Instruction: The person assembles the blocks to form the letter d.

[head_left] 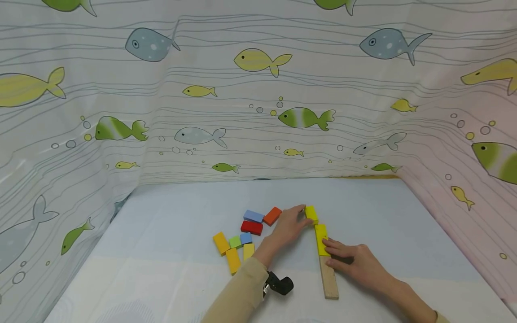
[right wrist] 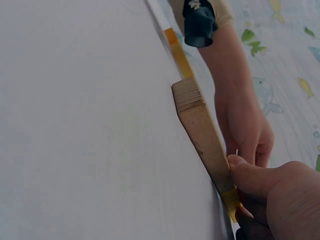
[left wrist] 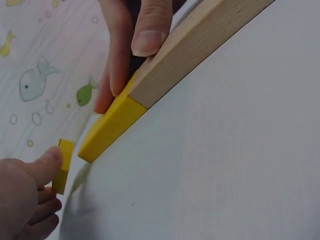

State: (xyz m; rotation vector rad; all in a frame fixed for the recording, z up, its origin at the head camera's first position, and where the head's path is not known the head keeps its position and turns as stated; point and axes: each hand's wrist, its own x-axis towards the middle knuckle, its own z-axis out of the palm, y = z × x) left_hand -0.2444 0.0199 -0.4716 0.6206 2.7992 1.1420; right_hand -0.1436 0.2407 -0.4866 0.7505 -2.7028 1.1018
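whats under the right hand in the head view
The right hand overlaps the right edges of a yellow block and the plain wooden block next to it, both otherwise in view. The covered parts, and the tabletop beneath the hand, cannot be seen there.

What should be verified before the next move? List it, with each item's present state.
1. Left hand pinches the small yellow block: ok.
2. Right hand touches the row of blocks: ok.
3. Longer yellow block meets the end of the wooden block: ok.
4. Small yellow block joined to the longer one: not ok, the left wrist view shows a gap.
5. Small yellow block rests on the tabletop: cannot tell.
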